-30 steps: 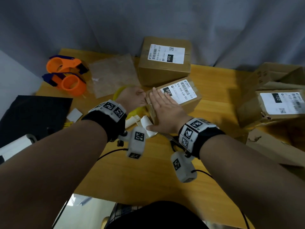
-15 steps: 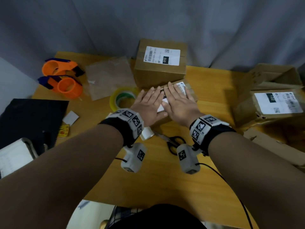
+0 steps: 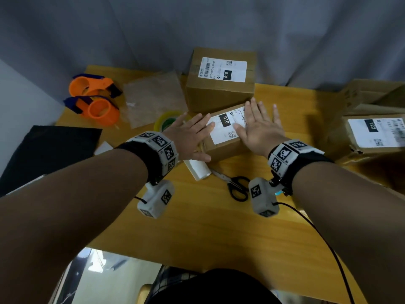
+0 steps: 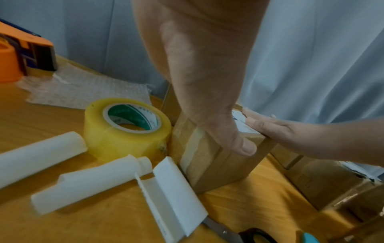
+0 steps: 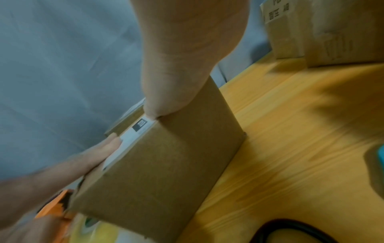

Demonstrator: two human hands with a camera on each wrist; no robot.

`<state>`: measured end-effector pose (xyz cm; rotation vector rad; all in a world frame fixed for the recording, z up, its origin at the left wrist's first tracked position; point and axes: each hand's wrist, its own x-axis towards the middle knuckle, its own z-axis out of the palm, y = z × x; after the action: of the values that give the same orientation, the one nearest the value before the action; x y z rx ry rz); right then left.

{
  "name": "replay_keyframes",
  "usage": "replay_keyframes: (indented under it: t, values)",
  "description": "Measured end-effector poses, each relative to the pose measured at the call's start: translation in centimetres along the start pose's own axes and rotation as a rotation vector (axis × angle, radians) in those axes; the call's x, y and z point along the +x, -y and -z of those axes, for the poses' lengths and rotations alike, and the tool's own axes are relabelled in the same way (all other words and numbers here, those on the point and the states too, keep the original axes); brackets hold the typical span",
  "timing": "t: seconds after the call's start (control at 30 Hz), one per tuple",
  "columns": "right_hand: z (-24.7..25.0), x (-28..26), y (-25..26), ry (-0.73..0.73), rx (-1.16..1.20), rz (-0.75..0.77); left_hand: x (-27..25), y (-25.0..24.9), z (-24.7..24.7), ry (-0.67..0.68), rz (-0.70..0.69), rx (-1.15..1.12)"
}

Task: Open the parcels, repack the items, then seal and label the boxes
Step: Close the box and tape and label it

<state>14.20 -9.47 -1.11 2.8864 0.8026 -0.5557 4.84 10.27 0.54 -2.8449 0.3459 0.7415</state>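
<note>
A small brown cardboard box [image 3: 225,149] [image 4: 216,164] [image 5: 166,164] sits mid-table with a white shipping label [image 3: 225,128] marked 010 on top. My left hand [image 3: 192,133] lies flat on the box's left end, fingers straight on the label's edge, thumb [image 4: 243,144] down the taped side. My right hand [image 3: 258,126] presses flat on the label's right half, fingers spread. A larger sealed box [image 3: 221,84] with its own 010 label stands just behind.
A yellow tape roll [image 3: 168,123] [image 4: 126,126], white backing-paper rolls [image 4: 91,180] and scissors [image 3: 236,185] lie near the box. Two orange tape dispensers [image 3: 94,99] and bubble wrap [image 3: 153,97] sit at back left. More boxes [image 3: 372,132] crowd the right edge.
Both hands slid apart across the label, the left toward the box's left end and the right toward its right side. The 010 mark between them is uncovered now.
</note>
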Motion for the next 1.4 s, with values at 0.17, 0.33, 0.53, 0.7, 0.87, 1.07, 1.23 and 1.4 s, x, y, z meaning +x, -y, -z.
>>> replay_keyframes:
  t: [0.17, 0.33, 0.53, 0.7, 0.87, 1.07, 1.23, 1.4]
  values:
    - [-0.3, -1.9, 3.1, 0.048, 0.028, 0.179, 0.7, -1.4, 0.4, -0.006, 0.077, -0.217]
    - [-0.5, -3.3, 3.5, 0.103, 0.097, 0.311, 1.5, -3.1, 1.3, -0.160, 0.209, -0.323]
    - [0.1, -4.1, -1.8, 0.097, 0.004, 0.132, 2.0, -4.1, 2.1, -0.125, 0.194, -0.324]
    - [0.1, -4.8, -4.7, 0.058, -0.057, 0.129, 3.0, -7.6, 3.2, -0.207, -0.040, -0.328]
    - [2.2, -4.4, -7.7, -0.040, -0.061, 0.047, 5.8, -8.9, 6.4, -0.333, -0.108, -0.359]
    - [5.0, -1.9, -10.1, -0.121, -0.139, -0.083, 8.3, -6.2, 9.2, -0.459, -0.076, -0.268]
    - [5.2, 1.4, -11.0, -0.104, -0.094, -0.173, 10.0, -3.6, 9.4, -0.438, 0.037, -0.251]
    - [4.6, 4.3, -11.7, -0.044, 0.000, -0.177, 11.1, -1.9, 8.8, -0.333, 0.091, -0.243]
